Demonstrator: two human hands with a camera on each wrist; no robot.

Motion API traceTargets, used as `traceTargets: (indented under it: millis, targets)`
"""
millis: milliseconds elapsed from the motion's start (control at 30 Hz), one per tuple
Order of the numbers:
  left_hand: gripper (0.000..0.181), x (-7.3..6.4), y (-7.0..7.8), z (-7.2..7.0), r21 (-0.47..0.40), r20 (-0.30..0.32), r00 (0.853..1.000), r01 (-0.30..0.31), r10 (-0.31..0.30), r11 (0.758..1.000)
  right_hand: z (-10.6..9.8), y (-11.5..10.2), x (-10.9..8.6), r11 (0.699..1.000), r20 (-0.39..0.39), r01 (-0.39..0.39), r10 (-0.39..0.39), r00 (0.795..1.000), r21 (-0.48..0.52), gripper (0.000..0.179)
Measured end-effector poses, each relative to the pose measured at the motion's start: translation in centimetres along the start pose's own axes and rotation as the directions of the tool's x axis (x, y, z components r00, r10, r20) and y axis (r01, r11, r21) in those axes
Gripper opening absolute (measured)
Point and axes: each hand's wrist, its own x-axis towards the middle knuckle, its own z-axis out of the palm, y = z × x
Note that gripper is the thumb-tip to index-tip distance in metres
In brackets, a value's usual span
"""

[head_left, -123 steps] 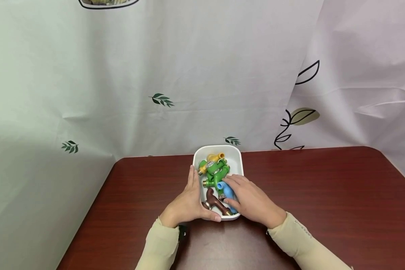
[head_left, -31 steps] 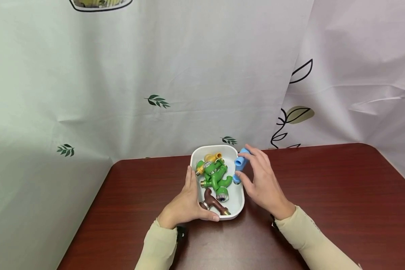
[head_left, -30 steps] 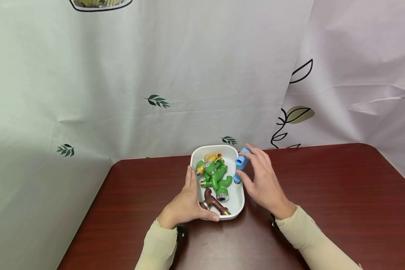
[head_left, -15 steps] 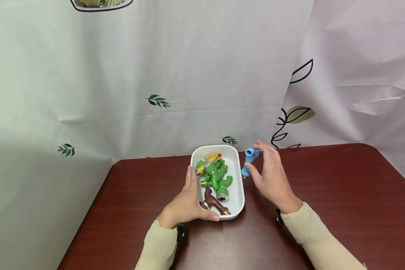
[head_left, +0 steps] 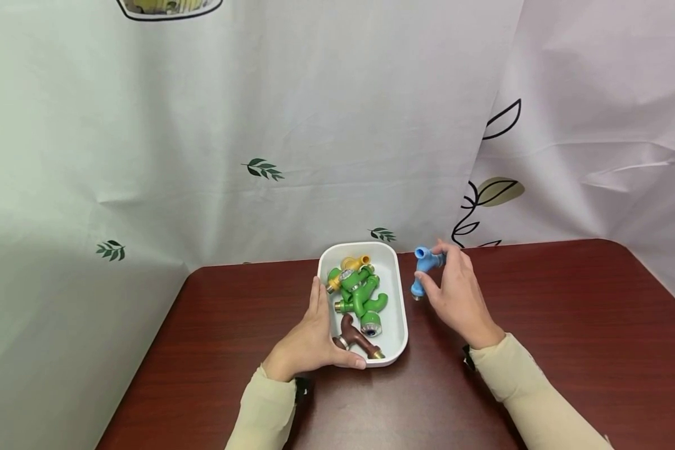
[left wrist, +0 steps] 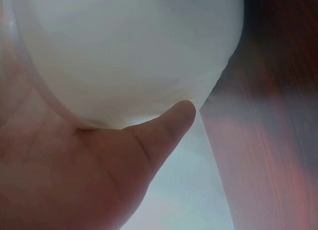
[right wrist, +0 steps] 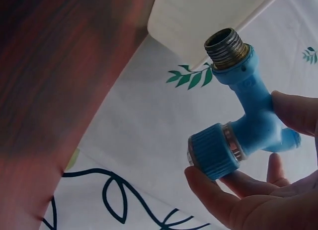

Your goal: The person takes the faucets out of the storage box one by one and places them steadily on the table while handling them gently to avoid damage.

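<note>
In the head view my right hand (head_left: 462,299) holds a blue plastic faucet (head_left: 424,267) above the table, just right of a white tray (head_left: 390,340). The right wrist view has the faucet (right wrist: 258,123) up close, its threaded metal end pointing up. Its ribbed knob (right wrist: 213,150) rests on my fingertips, with the thumb against the body. My left hand (head_left: 309,340) lies along the tray's front left corner, fingers straight on its left side and thumb across the front. Inside the tray lie several green faucets (head_left: 362,297), a yellow one (head_left: 364,259) and a brown one (head_left: 360,339).
The tray stands on a dark red wooden table (head_left: 540,325), near its back edge. Behind the table hangs a pale curtain (head_left: 337,125) with a leaf print, also covering the left side.
My right hand has lifted the blue faucet out of the tray and carried it rightward past the rim, where it has turned slightly. The left hand has kept its place on the tray.
</note>
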Motion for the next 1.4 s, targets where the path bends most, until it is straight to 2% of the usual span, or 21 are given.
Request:
traceTargets:
  millis: [133,267,367,633,1067,1400]
  targets:
    - [0.155,-0.1,0.1,-0.1,-0.007,0.004,1.0,0.012,-0.012,1.0,0.0,0.5,0.1,1.0,0.037,-0.003,0.004,0.999,-0.031,0.037]
    - [0.156,-0.2,0.2,-0.1,-0.011,0.008,1.0,0.02,-0.02,1.0,0.2,0.9,0.1,0.998,0.054,0.038,-0.035,0.998,-0.057,0.03]
    - [0.156,-0.2,0.2,-0.1,-0.014,0.005,1.0,0.018,-0.018,1.0,0.4,1.2,0.1,0.996,0.063,0.051,-0.047,0.997,-0.066,0.029]
    - [0.157,-0.1,0.1,0.0,-0.017,0.0,1.0,0.006,-0.006,1.0,0.6,1.7,-0.1,0.997,0.114,0.015,-0.006,0.993,-0.081,0.027]
    - [0.157,-0.2,0.0,0.0,-0.01,-0.002,1.0,-0.004,0.004,1.0,1.2,2.4,-0.2,0.996,0.154,0.012,0.001,0.988,-0.087,0.025]
    - [0.157,-0.2,0.0,0.0,-0.016,-0.006,1.0,0.003,-0.003,1.0,1.6,2.7,0.0,0.996,0.161,0.06,-0.049,0.986,-0.065,0.023]
